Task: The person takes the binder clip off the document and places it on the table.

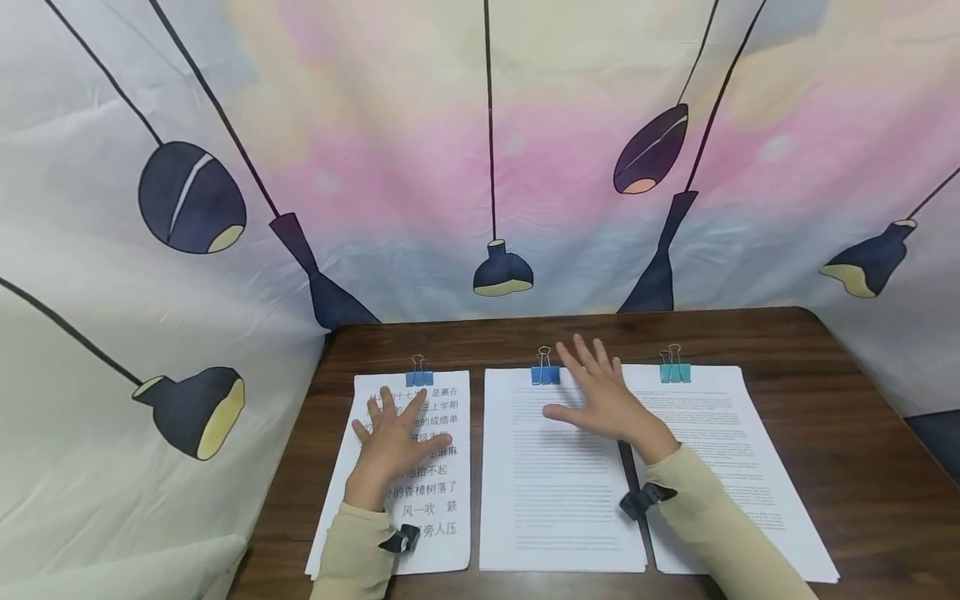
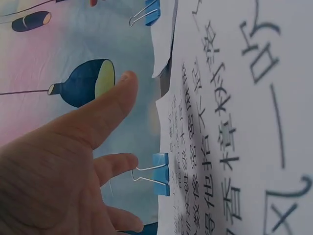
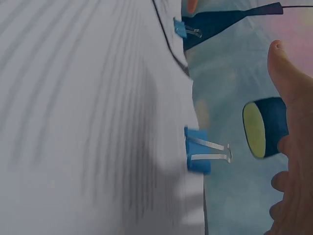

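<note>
Seeing left hand [image 1: 392,450] at lower left of centre in the head view, spreading wide and holding nothing, hovering above left stack [image 1: 431,550] of paper and hiding some of its large printed characters. In the left wrist view, finding palm at lower left, standing apart from the page, with fingers pointing past blue clip [image 1: 419,378].

Seeing right hand [image 1: 606,407] right of centre, also spreading wide, gripping nothing, hanging above upper right of middle stack [image 1: 555,492], fingertips lying just beside dark blue clip [image 1: 545,376]. In the right wrist view, finding thumb and fingers along the right edge, apart from the page; noting shadow falling on the paper.

At lower right, seeing right stack [image 1: 742,492] lying partly under right sleeve [image 1: 727,525], with teal clip [image 1: 675,373] gripping its top edge. Noting all three stacks resting side by side on brown worktop [image 1: 862,483]; behind, printed cloth [image 1: 405,150] hanging and showing dark lamps.
</note>
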Motion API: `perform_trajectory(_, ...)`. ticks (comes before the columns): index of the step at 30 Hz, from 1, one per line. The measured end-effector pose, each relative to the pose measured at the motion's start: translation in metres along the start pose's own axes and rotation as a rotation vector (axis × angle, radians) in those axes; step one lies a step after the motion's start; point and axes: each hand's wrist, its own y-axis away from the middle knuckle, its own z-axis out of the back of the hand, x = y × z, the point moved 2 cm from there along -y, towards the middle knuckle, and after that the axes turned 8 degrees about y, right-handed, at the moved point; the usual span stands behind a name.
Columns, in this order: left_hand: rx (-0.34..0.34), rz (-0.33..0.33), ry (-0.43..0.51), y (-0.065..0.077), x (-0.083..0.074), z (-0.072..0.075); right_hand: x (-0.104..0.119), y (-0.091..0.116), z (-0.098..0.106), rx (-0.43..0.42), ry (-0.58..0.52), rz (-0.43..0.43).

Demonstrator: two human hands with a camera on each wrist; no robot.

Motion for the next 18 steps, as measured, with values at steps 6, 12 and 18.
perform_trajectory(6, 0.013, 0.02, 0.026, 0.001, 0.01, -0.003, 0.038, -0.03, -0.011, 0.04, -0.075, 0.087)
perform_trajectory(12, 0.032, 0.023, 0.05, -0.002, 0.016, -0.006, 0.087, -0.066, -0.026, 0.112, -0.083, 0.202)
perform_trajectory(18, 0.078, 0.02, 0.038, -0.004, 0.018, -0.007, 0.121, -0.1, -0.053, 0.152, -0.008, 0.281)
